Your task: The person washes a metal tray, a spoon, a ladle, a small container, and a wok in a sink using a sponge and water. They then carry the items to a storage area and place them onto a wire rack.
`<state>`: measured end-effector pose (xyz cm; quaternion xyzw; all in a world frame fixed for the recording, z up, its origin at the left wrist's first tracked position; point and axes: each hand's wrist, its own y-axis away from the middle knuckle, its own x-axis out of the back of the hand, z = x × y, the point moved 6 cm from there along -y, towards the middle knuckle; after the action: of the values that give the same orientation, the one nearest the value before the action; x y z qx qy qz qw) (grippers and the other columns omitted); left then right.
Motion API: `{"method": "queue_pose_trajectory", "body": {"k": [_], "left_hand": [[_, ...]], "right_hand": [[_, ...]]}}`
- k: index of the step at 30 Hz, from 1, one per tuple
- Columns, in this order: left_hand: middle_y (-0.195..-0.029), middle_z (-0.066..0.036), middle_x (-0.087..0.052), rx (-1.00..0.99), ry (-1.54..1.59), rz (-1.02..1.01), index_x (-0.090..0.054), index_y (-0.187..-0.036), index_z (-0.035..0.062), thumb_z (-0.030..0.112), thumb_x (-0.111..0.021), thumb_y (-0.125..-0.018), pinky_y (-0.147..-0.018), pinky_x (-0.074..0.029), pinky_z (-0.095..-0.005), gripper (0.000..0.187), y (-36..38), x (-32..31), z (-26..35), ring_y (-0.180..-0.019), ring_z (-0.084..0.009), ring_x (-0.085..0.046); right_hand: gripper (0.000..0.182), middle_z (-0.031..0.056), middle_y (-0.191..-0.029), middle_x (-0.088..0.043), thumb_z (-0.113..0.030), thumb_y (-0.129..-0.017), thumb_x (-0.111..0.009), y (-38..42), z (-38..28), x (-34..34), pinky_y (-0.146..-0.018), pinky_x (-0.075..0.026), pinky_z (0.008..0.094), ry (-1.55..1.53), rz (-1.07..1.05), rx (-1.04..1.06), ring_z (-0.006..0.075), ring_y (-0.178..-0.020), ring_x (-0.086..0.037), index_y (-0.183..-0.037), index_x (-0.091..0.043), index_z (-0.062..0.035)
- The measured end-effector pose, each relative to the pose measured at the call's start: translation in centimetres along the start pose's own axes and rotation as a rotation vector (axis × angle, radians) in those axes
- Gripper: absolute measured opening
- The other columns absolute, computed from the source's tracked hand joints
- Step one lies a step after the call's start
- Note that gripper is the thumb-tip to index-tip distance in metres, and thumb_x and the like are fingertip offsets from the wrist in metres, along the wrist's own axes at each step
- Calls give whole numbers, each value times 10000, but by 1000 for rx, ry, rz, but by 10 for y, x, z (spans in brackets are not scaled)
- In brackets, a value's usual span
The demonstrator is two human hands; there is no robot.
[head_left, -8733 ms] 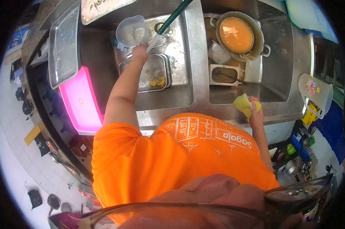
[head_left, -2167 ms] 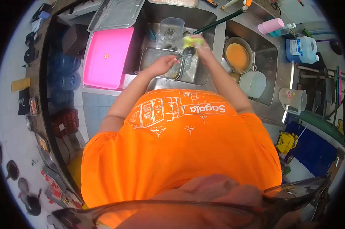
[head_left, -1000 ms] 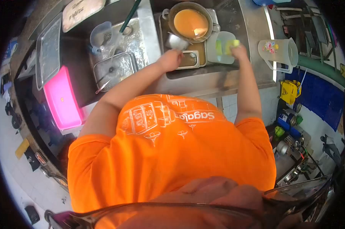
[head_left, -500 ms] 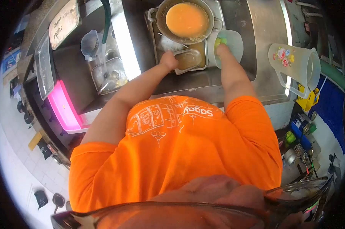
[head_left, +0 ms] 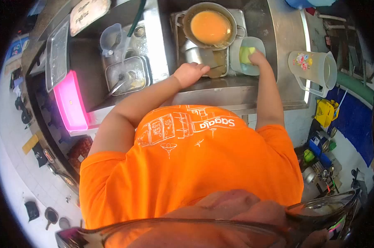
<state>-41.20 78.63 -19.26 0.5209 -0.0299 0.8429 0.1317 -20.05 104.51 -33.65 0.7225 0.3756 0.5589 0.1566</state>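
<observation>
My left hand (head_left: 191, 75) grips the near edge of a small rectangular metal pan (head_left: 214, 66), which is tilted and partly blurred. It is over a larger metal tray (head_left: 238, 17) in the right-hand sink basin. In my right hand (head_left: 257, 58) is a yellow-green sponge (head_left: 245, 54), its fingers closed round it inside a translucent plastic tub (head_left: 259, 43). Behind both hands, a two-handled metal pot (head_left: 191, 37) with orange liquid sits on the tray. A shiny metal container (head_left: 192, 53) lies between the pot and my left hand.
In the left basin are a clear jug (head_left: 111, 38), a metal tray (head_left: 107, 78) with a utensil, and a green hose (head_left: 137, 18) above. A pink bin (head_left: 73, 103) stands at the left rim, a flowered pitcher (head_left: 296, 62) on the right ledge.
The metal pan has tilted up in my left hand, from lying nearly flat. My right hand has lifted within the tub, and the sponge now shows more. The view has shifted slightly.
</observation>
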Motion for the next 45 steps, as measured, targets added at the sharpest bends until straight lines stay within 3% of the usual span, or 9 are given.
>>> {"method": "queue_pose_trajectory", "body": {"k": [6, 13, 20, 24, 27, 31, 35, 41, 45], "left_hand": [[-874, -64, -608, -110, -100, 284, -549, -962, 114, 84, -541, -761, -639, -516, -360, 204, 43, 76, -4, -765, -257, -614], [-865, -222, -629, 795, 245, 1032, -573, -1031, 69, 33, -533, -727, -723, -491, -435, 309, 186, 153, -103, -828, -397, -609], [-959, -170, -650, 1335, 542, 921, -547, -1080, 13, 109, -649, -760, -706, -504, -375, 350, 275, 33, -283, -846, -297, -647], [-857, -90, -615, 1244, 1235, 1077, -477, -1178, 50, 157, -680, -813, -553, -488, -317, 431, 247, -27, -318, -790, -182, -599], [-1004, -81, -584, 1118, 1675, 1138, -427, -1239, 93, 188, -679, -835, -582, -460, -310, 485, 223, -61, -337, -780, -181, -571], [-1048, -34, -591, 1274, 1722, 886, -450, -1223, 115, 357, -608, -878, -526, -399, -294, 449, 201, -74, -354, -789, -160, -564], [-1032, -88, -585, 1128, 1817, 962, -453, -1257, 85, 482, -557, -876, -630, -448, -363, 560, 179, -65, -359, -788, -164, -518], [-1121, -87, -548, 1207, 1539, 634, -472, -1258, 104, 522, -529, -877, -682, -440, -355, 569, 172, -83, -401, -828, -182, -499], [-788, -82, -539, 1267, 1408, 555, -559, -963, 32, 123, -537, -822, -467, -431, -330, 169, 187, -59, -384, -584, -184, -510]], "right_hand": [[337, 132, -1009, -640, -221, -831, -601, 115, -19, 31, -825, -459, 344, -389, 222, 164, 217, -932, -603, -1087, -577, -3], [338, 106, -964, -637, -215, -848, -624, 175, -5, 48, -783, -454, 312, -813, 407, 4, 191, -857, -609, -1067, -575, 38], [273, 92, -938, -633, -169, -860, -607, 213, -69, 38, -614, -490, 289, -984, 441, 72, 171, -741, -616, -1054, -575, 20], [277, 94, -893, -639, -187, -868, -599, 226, -84, 26, -631, -479, 291, -886, 380, 48, 174, -716, -615, -1038, -581, 30], [285, 100, -897, -643, -187, -864, -597, 233, -84, 14, -608, -479, 299, -887, 332, 45, 183, -703, -617, -1043, -575, 33], [242, 106, -867, -644, -167, -873, -583, 241, -82, 9, -595, -477, 299, -900, 342, -28, 178, -676, -609, -1006, -582, 34], [200, 108, -830, -637, -128, -892, -558, 244, -88, 8, -560, -471, 288, -924, 333, -46, 172, -620, -593, -980, -580, 50], [289, 121, -955, -637, -139, -871, -582, 225, -83, 4, -606, -513, 292, -938, 312, -94, 194, -750, -628, -1078, -545, 59], [261, 118, -971, -630, -127, -875, -573, 200, -76, 6, -602, -519, 288, -999, 476, -96, 199, -782, -628, -1078, -559, 35]]}}
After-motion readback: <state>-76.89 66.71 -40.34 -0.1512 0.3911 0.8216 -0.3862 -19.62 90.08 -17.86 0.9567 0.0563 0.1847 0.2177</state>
